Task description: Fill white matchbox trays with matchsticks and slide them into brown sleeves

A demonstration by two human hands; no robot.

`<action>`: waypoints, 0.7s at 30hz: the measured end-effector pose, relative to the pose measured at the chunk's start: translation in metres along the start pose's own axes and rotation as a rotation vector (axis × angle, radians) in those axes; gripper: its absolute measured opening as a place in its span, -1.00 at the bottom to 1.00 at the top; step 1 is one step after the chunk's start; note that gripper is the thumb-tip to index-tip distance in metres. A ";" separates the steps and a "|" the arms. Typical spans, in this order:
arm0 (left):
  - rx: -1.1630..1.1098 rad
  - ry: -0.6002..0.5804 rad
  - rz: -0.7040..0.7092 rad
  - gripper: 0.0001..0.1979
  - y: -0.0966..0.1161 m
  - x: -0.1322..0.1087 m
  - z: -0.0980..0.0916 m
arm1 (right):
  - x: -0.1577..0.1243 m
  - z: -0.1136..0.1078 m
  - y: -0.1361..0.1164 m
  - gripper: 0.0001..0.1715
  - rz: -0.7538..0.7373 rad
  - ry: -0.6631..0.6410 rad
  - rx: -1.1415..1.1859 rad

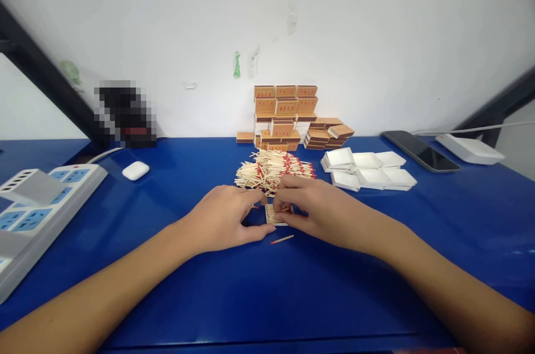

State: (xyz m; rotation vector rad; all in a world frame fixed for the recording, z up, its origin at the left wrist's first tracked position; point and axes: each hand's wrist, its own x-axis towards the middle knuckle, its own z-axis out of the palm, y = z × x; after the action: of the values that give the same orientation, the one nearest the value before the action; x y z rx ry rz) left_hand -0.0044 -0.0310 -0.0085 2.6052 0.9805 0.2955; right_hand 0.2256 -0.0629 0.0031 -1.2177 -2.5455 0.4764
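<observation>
A small white matchbox tray [271, 216] lies on the blue table in front of me, with matches lined up inside it. My left hand [225, 219] holds the tray's left end, thumb at the near corner and forefinger at the far one. Over the tray's right half, my right hand [307, 206] has its fingers pinched together on a match, partly hidden by the fingers. Just beyond both hands is a heap of loose red-tipped matches [271, 167]. One single match [282, 239] lies on the near side of the tray.
Closed matchboxes [286, 106] are stacked against the wall. To their right sit several white trays [368, 169], then a phone [420, 150] and a white box [470, 149]. On the left are a white earbud case [136, 170] and a power strip [45, 214].
</observation>
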 end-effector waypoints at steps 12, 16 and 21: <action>0.063 0.096 0.027 -0.73 -0.004 -0.001 -0.001 | -0.010 -0.016 -0.008 -0.96 0.042 -0.170 0.125; 0.069 0.087 0.025 -0.73 -0.006 -0.001 0.000 | -0.012 -0.012 -0.010 -0.87 0.075 -0.279 0.122; 0.069 0.086 0.027 -0.70 -0.005 0.000 0.000 | -0.014 -0.014 -0.005 -0.86 0.101 -0.254 0.137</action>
State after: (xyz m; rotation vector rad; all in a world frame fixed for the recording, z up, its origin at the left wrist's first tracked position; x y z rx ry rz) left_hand -0.0079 -0.0277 -0.0107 2.6901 1.0010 0.3895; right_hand 0.2364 -0.0747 0.0162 -1.3125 -2.6112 0.8644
